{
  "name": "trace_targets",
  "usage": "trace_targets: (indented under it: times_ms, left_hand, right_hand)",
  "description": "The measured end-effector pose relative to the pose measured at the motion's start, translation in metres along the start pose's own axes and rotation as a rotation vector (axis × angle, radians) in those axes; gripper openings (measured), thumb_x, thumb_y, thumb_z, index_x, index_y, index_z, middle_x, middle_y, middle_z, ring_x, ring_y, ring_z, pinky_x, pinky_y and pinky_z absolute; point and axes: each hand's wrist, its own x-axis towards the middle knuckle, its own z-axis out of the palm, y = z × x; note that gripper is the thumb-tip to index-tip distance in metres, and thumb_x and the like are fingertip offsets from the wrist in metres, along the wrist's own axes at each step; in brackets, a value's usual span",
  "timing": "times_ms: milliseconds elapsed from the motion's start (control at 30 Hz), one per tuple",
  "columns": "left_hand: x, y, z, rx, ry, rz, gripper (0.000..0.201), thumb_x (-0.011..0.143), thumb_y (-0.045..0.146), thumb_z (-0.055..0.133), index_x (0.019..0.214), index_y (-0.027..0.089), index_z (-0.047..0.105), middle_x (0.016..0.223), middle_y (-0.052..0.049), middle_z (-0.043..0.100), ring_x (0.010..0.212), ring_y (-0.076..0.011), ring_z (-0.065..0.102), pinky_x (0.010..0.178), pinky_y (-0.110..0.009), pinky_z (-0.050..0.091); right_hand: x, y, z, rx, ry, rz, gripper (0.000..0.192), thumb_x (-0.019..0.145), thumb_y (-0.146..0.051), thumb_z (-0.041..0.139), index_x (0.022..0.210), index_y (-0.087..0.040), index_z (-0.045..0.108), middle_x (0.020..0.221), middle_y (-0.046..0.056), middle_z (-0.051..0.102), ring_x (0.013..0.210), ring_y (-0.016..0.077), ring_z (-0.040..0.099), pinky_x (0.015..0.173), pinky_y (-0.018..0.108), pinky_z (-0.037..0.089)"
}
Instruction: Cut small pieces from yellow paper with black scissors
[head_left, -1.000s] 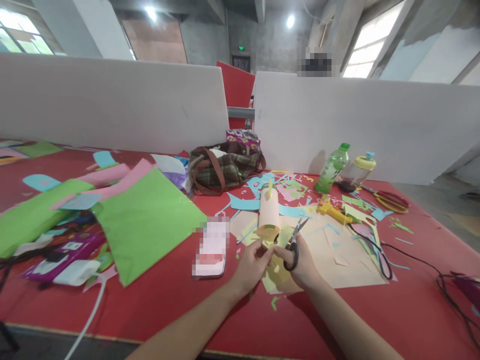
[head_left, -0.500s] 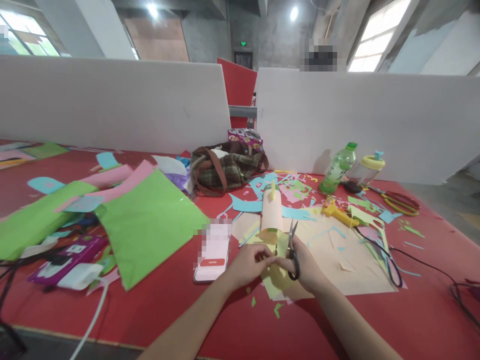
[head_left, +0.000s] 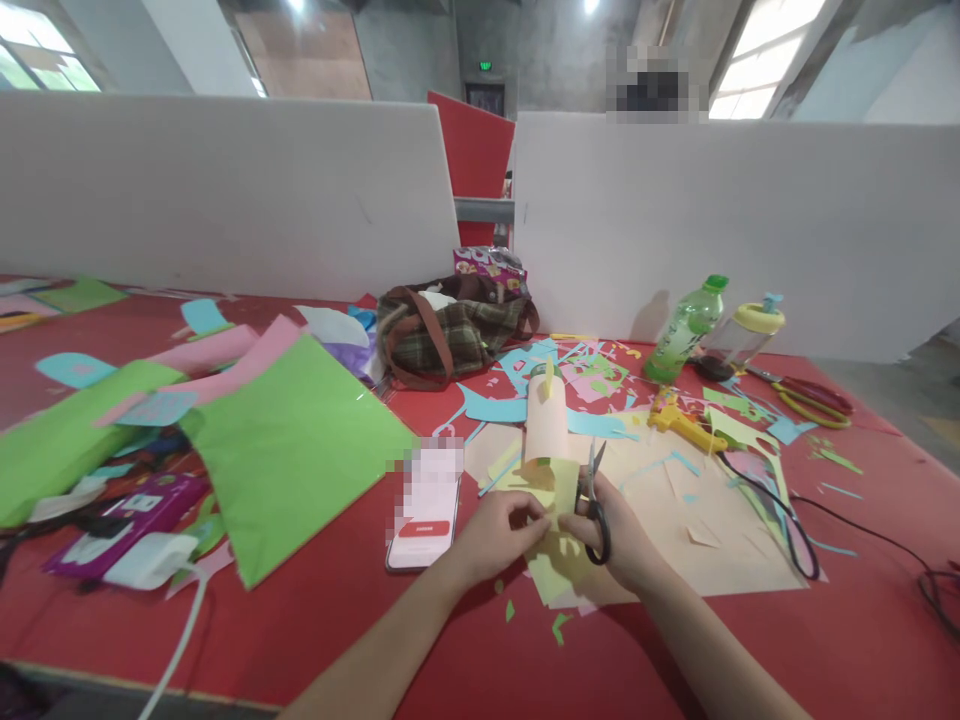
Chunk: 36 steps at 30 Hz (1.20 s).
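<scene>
My left hand (head_left: 499, 532) pinches a small piece of yellow paper (head_left: 556, 484) just above the red table. My right hand (head_left: 619, 540) grips black-handled scissors (head_left: 595, 492), blades pointing up and away, right beside that paper. A peach paper roll (head_left: 545, 422) with a yellow-green tip lies just beyond both hands. Under them lie a pale yellow sheet (head_left: 559, 575) and a large peach sheet (head_left: 697, 530).
A phone (head_left: 424, 508) lies left of my hands. Green sheets (head_left: 289, 440), a plaid bag (head_left: 450, 335), a green bottle (head_left: 686, 330), a yellow-lidded cup (head_left: 742, 335), a yellow glue gun (head_left: 682, 425) with black cord and red scissors (head_left: 814, 398) surround them. White partitions (head_left: 225, 190) stand behind.
Both hands stayed together at the yellow paper. The scissors swung from tilted right to nearly upright and their blades opened a little. The view dipped slightly.
</scene>
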Motion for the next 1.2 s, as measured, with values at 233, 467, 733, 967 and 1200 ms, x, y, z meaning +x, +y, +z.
trace_targets:
  times_ms: [233,467,733,967,1200]
  left_hand:
    - [0.001,-0.002,0.001,-0.093,0.01,-0.058,0.015,0.067,0.027,0.053,0.059,0.014,0.056,0.058,-0.002,0.057,0.056,-0.0127,0.052,0.053,-0.021,0.041]
    - [0.0,0.0,0.0,-0.129,-0.004,-0.1,0.015,0.067,0.024,0.053,0.056,0.014,0.055,0.054,-0.002,0.057,0.052,-0.0123,0.053,0.05,-0.021,0.041]
    - [-0.001,0.002,0.005,-0.155,0.012,-0.153,0.022,0.068,0.033,0.053,0.057,0.014,0.055,0.053,-0.001,0.056,0.045,-0.0111,0.05,0.042,-0.021,0.038]
    - [-0.001,0.005,0.007,-0.279,-0.056,-0.283,0.027,0.065,0.039,0.056,0.059,0.013,0.055,0.051,0.0,0.055,0.046,-0.0111,0.052,0.043,-0.021,0.039]
    - [0.0,0.001,0.007,-0.341,-0.079,-0.28,0.022,0.065,0.034,0.057,0.063,0.012,0.056,0.058,-0.001,0.058,0.052,-0.0117,0.054,0.053,-0.024,0.043]
  right_hand:
    - [0.001,0.001,0.0,-0.039,0.094,0.004,0.026,0.059,-0.009,0.059,0.08,-0.02,0.047,0.049,-0.01,0.04,0.041,0.0079,0.038,0.041,0.019,0.029]
    - [0.001,0.003,0.0,-0.064,0.105,0.002,0.026,0.059,-0.007,0.058,0.079,-0.02,0.047,0.052,-0.009,0.041,0.044,0.0079,0.039,0.042,0.019,0.031]
    - [-0.001,0.002,0.008,0.096,-0.003,0.03,0.026,0.066,-0.012,0.058,0.086,-0.021,0.045,0.063,-0.004,0.057,0.051,0.0135,0.055,0.05,0.025,0.042]
    - [0.0,0.007,0.004,0.044,0.042,0.031,0.024,0.066,-0.01,0.058,0.083,-0.02,0.044,0.06,-0.005,0.056,0.052,0.0135,0.055,0.048,0.023,0.04]
    - [0.001,0.012,0.001,0.039,0.018,0.031,0.026,0.067,-0.011,0.058,0.087,-0.02,0.043,0.064,-0.002,0.058,0.056,0.016,0.058,0.054,0.027,0.043]
